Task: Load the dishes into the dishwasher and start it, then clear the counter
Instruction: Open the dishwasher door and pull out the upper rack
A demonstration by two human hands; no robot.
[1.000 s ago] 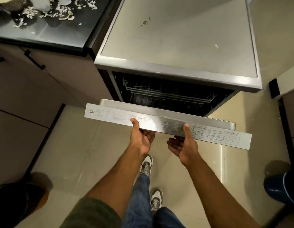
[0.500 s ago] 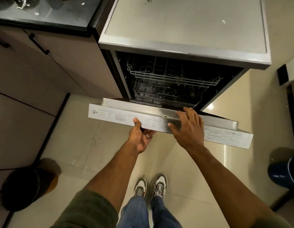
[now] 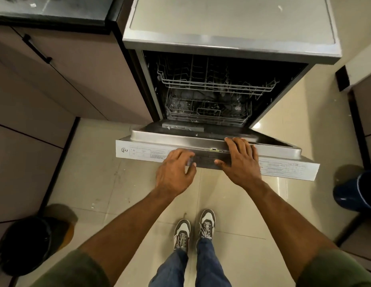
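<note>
The steel dishwasher (image 3: 232,45) stands open, its door (image 3: 151,139) dropped far down toward the floor. Inside I see an upper wire rack (image 3: 213,83) and a lower wire rack (image 3: 207,112), both dim. My right hand (image 3: 241,160) lies palm down on the door's top edge with fingers spread. Just left of it, my left hand (image 3: 174,172) hovers at the door's front edge with loosely bent fingers and is blurred; it holds nothing.
A dark counter (image 3: 51,11) with white scraps runs at the top left above brown cabinets (image 3: 62,75). A black bin (image 3: 27,245) stands on the floor at lower left, a blue bucket (image 3: 358,193) at right. My shoes (image 3: 194,230) are on beige tiles.
The door has swung further down, showing both racks. My right hand went from under the door edge to on top of it. My left hand let go of the edge.
</note>
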